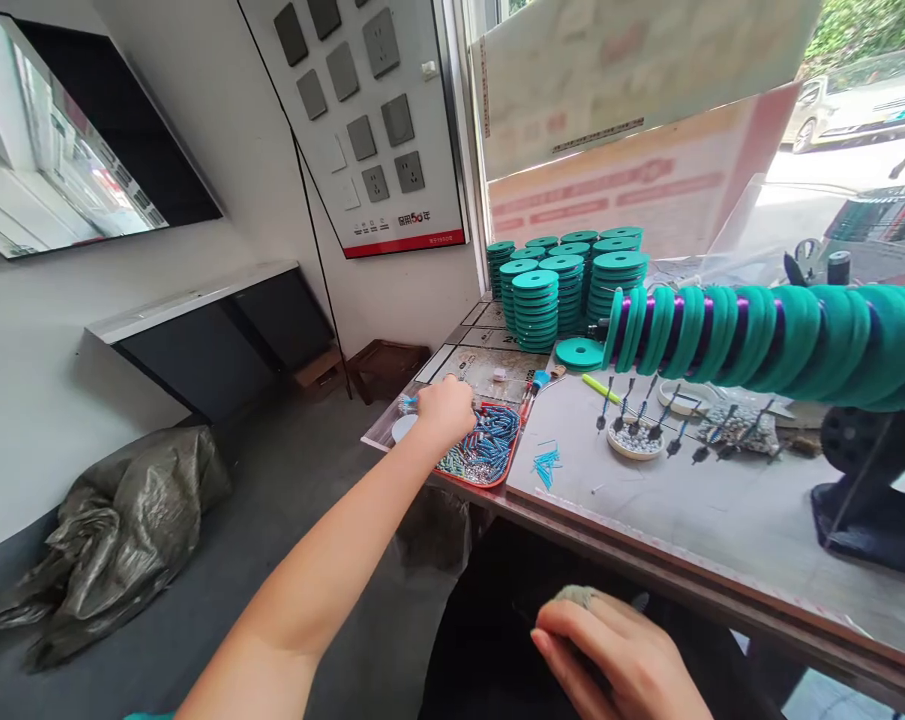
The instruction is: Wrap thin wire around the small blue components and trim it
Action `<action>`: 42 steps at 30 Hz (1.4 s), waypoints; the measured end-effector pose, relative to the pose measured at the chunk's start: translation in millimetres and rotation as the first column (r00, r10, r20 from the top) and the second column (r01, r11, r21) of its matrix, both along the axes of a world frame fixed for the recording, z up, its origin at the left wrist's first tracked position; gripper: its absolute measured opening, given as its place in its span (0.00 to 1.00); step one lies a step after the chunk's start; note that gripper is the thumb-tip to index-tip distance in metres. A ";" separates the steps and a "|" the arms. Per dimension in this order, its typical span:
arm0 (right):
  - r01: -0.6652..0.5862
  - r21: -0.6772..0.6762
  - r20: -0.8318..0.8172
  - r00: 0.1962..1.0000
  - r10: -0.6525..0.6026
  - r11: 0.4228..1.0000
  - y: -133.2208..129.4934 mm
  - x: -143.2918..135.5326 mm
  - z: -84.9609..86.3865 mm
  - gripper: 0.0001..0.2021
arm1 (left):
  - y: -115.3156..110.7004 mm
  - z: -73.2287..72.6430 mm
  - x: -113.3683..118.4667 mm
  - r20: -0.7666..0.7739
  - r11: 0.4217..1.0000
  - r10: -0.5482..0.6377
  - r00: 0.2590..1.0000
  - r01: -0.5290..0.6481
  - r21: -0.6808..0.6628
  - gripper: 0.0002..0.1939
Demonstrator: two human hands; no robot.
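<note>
My left hand (448, 408) reaches over the left part of a red-rimmed tray (489, 485). The tray holds blue beaded-looking pieces (501, 430) and small silvery bits. That hand's fingertips point away from me and are hidden behind it. A small bundle of light-blue pieces (409, 402) lies just left of it. Low in front, over my dark-clothed lap, my right hand (617, 650) has its fingers curled together. A greenish wrap (576, 596) shows at one finger. Whatever the right fingertips may hold cannot be made out.
Thin light-blue sticks (546, 466) lie on the grey board (647, 500). Green spools (536, 310) stand stacked by the window. More green spools (767, 335) line a horizontal rod at right, dark-tipped pieces hanging below it. A bowl (636, 452) holds white beads.
</note>
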State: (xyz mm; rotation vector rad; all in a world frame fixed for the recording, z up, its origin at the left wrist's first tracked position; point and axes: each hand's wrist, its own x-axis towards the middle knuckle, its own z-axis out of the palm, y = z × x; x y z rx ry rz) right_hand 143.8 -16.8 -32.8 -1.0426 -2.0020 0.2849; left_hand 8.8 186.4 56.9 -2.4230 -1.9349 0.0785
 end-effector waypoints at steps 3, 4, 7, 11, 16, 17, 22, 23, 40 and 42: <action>0.005 -0.012 -0.001 1.000 -0.005 1.000 0.0 3.6 1.6 0.07 | 5.8 -2.3 9.8 -0.035 0.999 -0.009 0.999 0.007 -0.046 0.15; 0.006 -0.026 -0.021 1.000 -0.006 1.000 0.0 4.9 2.3 0.07 | 6.4 -3.1 11.2 -0.035 0.998 -0.011 0.999 0.009 -0.056 0.16; 0.006 -0.082 -0.124 0.992 -0.016 0.997 -0.2 7.6 3.3 0.06 | 6.4 -5.9 10.5 -0.006 0.997 -0.017 1.000 0.016 -0.073 0.16; 0.020 -0.135 -0.218 0.975 -0.049 0.991 0.5 8.5 0.5 0.06 | 7.3 -2.2 5.2 0.112 0.998 -0.008 0.994 0.016 -0.067 0.15; 0.085 -0.226 -0.356 0.920 -0.164 0.971 0.0 11.2 5.2 0.08 | -21.9 21.8 -6.8 0.414 0.999 -0.023 0.910 0.030 -0.012 0.05; 0.087 -0.271 -0.392 0.900 -0.192 0.959 -0.8 11.9 7.9 0.10 | -36.5 23.8 -9.3 0.491 0.998 -0.045 0.870 0.058 -0.012 0.03; -0.012 -0.422 -0.534 0.812 -0.238 0.907 -4.8 10.3 17.4 0.15 | -126.2 -6.0 -9.8 0.783 0.963 -0.050 0.620 0.238 -0.127 0.05; -0.036 -0.433 -0.551 0.801 -0.233 0.901 -5.1 8.7 17.6 0.15 | -140.3 -16.5 -7.5 0.839 0.957 -0.015 0.544 0.250 -0.144 0.06; -0.047 -0.442 -0.592 0.765 -0.252 0.896 -2.7 -4.9 10.7 0.15 | -170.7 -43.7 3.5 0.937 0.932 0.328 -0.117 0.203 -0.301 0.08; -0.015 -0.453 -0.557 0.785 -0.270 0.892 -3.3 -4.0 9.9 0.15 | -171.0 -43.1 3.6 0.937 0.932 0.328 -0.118 0.199 -0.302 0.08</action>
